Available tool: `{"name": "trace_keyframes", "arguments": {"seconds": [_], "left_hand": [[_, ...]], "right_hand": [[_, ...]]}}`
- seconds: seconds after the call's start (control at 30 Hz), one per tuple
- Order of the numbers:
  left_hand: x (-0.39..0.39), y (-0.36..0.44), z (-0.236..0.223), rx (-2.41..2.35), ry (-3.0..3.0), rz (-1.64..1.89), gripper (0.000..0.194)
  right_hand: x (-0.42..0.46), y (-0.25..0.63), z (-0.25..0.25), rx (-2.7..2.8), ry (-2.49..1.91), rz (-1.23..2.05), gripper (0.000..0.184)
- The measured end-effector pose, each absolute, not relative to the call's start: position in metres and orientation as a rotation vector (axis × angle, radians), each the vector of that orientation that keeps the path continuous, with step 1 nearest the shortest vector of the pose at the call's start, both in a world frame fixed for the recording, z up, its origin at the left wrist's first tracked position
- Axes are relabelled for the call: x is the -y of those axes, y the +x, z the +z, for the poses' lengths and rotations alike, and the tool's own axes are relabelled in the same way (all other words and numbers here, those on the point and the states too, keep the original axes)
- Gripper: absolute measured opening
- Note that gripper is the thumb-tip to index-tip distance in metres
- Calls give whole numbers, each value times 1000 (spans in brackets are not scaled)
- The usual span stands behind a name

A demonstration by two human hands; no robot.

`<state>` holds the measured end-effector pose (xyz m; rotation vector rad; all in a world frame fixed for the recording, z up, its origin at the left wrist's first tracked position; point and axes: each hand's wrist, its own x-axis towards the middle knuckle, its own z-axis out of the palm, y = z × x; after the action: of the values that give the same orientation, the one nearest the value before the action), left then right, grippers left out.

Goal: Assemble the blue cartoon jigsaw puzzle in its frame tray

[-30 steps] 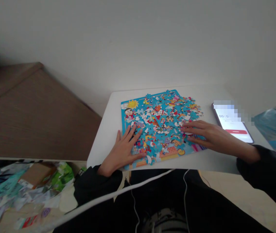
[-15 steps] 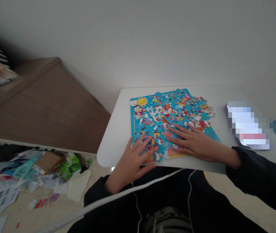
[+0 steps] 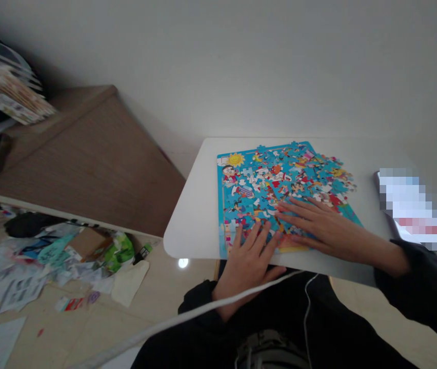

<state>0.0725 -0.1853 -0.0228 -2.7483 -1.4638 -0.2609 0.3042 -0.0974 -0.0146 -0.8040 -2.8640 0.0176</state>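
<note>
A blue puzzle board (image 3: pixel 221 197) with a smiling sun in its far left corner lies on the white table. Loose jigsaw pieces (image 3: pixel 276 174) are heaped across it, and some spill past its right edge. My left hand (image 3: pixel 247 264) rests at the board's near edge, fingers spread over the pieces there. Flat over the pieces right of the middle lies my right hand (image 3: pixel 318 225), its fingers stretched out to the left. Neither hand has a piece gripped that I can see; what lies under the palms is hidden.
To the right on the white table (image 3: pixel 191 205) lies a phone (image 3: pixel 411 210) with a blurred screen. A brown wooden cabinet (image 3: pixel 126 169) stands at the left, books (image 3: pixel 14 92) on top. Bags and papers litter the floor (image 3: pixel 157 292). A white cable (image 3: pixel 187 312) crosses before me.
The whole view has shifted, so table and board appear further right. My left hand has moved right along the board's near edge, closer to my right hand, which stays spread over the pieces.
</note>
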Motion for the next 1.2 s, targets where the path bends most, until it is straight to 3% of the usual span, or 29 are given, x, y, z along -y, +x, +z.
{"name": "trace_keyframes", "arguments": {"seconds": [0.2,0.63,1.2], "left_hand": [[186,56,-25,1599,-2614,-309,56],[181,29,-30,1560,-2658,-172,63],[175,20,-25,1499,-2722,-143,61]], "right_hand": [[109,285,-14,2914,-685,-4,54],[93,304,-26,2888,-839,-200,55],[116,358,-23,2659,-1060,5,44]]}}
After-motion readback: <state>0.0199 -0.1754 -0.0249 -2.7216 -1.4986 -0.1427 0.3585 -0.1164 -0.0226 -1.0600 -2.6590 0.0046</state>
